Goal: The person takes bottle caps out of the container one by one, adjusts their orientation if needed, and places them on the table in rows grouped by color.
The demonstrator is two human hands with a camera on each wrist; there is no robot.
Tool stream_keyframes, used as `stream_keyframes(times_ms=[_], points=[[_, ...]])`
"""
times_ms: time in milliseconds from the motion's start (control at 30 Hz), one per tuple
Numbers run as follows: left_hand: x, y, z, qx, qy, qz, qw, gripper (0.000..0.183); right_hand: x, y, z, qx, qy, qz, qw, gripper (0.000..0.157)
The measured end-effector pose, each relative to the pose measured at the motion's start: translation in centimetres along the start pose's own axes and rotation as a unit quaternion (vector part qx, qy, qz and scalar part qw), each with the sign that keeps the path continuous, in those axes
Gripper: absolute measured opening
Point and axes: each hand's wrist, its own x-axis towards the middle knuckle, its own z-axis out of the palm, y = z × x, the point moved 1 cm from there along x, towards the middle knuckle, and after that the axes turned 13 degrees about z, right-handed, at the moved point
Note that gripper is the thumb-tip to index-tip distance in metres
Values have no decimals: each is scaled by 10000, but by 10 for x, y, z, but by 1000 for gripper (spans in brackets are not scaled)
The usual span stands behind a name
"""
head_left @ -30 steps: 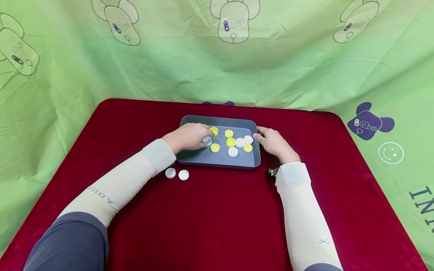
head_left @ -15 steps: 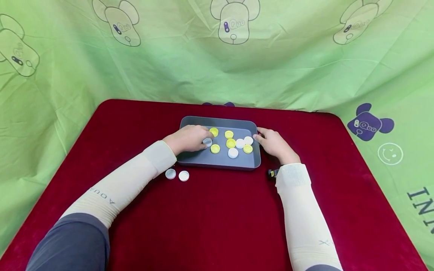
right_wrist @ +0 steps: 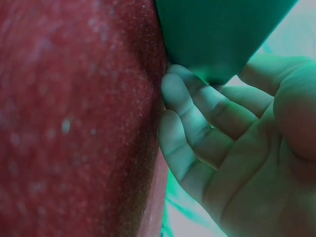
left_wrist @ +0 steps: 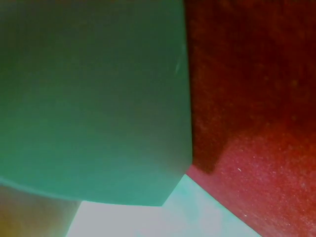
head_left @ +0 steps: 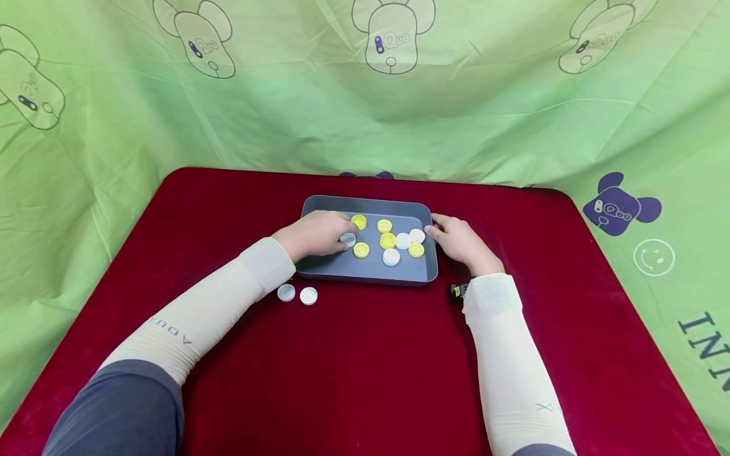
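A shallow grey tray (head_left: 342, 275) lies on the red cloth, holding several yellow and white round caps. My left hand (head_left: 319, 233) reaches over its left end, thumb and finger pinching a white cap (head_left: 347, 240) inside. Close to those fingertips are a yellow cap (head_left: 358, 221) and another yellow cap (head_left: 361, 250). My right hand (head_left: 461, 240) grips the tray's right side, thumb at the rim. The right wrist view shows its fingers (right_wrist: 177, 94) curled along the outside of the tray wall (right_wrist: 212, 39). In the left wrist view, the tray wall (left_wrist: 98, 108) covers the left hand's fingers.
Two white caps, one left (head_left: 286, 292) and one right (head_left: 308, 296), lie on the cloth before the tray's left front corner. A small black object (head_left: 458, 291) shows beside the right wrist. A green printed curtain (head_left: 319, 126) hangs behind the red-covered table (head_left: 365, 367).
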Motion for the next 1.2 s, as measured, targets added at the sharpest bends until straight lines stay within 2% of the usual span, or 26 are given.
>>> stream_keyframes(times_ms=[300, 633, 1200], points=[[-2, 4, 1, 12, 108, 32, 9999, 30, -3, -1, -1, 65, -26, -4, 10000, 57], [-5, 10, -4, 18, 187, 66, 9998, 30, -4, -2, -1, 57, -23, -24, 10000, 57], [-9, 12, -6, 40, 435, 181, 9989, 26, -3, -2, -2, 18, -14, -36, 10000, 55]])
